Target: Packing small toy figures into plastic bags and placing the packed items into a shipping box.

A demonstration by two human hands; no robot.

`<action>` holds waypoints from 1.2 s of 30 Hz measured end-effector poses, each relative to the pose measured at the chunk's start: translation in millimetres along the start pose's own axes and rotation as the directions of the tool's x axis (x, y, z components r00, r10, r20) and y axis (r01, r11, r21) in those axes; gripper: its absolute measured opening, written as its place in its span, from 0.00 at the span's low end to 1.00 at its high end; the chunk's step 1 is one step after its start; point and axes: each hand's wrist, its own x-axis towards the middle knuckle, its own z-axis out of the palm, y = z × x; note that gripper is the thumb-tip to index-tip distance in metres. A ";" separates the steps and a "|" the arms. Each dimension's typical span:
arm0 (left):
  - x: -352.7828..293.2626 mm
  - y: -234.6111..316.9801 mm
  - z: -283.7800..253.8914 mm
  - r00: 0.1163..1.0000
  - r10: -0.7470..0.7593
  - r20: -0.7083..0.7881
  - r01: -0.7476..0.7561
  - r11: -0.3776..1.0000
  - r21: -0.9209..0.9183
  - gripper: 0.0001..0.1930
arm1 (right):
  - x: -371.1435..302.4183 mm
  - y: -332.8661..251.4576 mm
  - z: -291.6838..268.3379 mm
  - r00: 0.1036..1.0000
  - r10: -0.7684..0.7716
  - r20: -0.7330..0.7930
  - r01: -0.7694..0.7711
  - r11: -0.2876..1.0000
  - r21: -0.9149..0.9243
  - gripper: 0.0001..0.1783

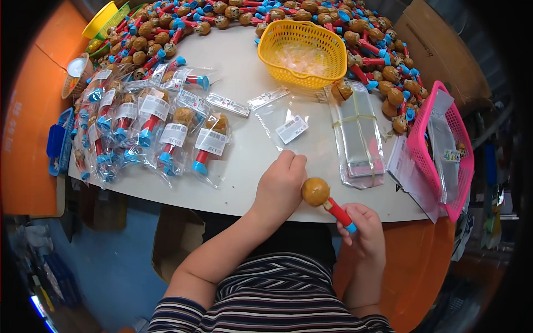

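My right hand, below the table's front edge, grips a small toy by its lower end. The toy has a round brown head, a red handle and a blue base, and its head points up and left. My left hand is closed, fingertips together at the lower edge of a clear plastic bag lying flat on the table. The bag carries a printed header strip, and a white label shows on it. The toy's head is close beside my left hand.
Bagged toys lie piled at the left. Loose toys heap around the table's far rim. A yellow basket holds small clear pieces. A banded stack of clear bags lies at right, near a pink basket. A cardboard box stands behind.
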 end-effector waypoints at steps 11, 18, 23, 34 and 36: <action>-1.3 4.2 8.1 1.000 0.017 -0.010 -0.018 0.985 -0.170 0.08 | 5.8 24.9 4.3 0.957 -0.191 -0.217 0.156 0.973 -0.170 0.14; -8.4 12.2 6.0 0.990 0.125 0.063 -0.114 0.981 -0.159 0.09 | 18.5 23.8 -1.4 0.977 -0.113 -0.180 0.129 0.988 0.080 0.14; -9.5 17.5 1.3 0.975 0.215 0.064 -0.199 0.960 -0.199 0.10 | 18.0 27.3 20.6 0.980 -0.083 -0.179 0.083 0.997 -0.007 0.14; -19.9 12.3 -9.6 0.979 0.206 0.008 -0.202 0.966 -0.160 0.13 | 34.7 28.1 17.1 0.975 0.139 0.174 -0.218 0.753 0.620 0.17; -20.6 17.0 -8.2 0.981 0.196 0.010 -0.191 0.963 -0.190 0.13 | 37.1 34.2 23.8 0.983 -0.014 0.182 -0.061 0.914 0.401 0.18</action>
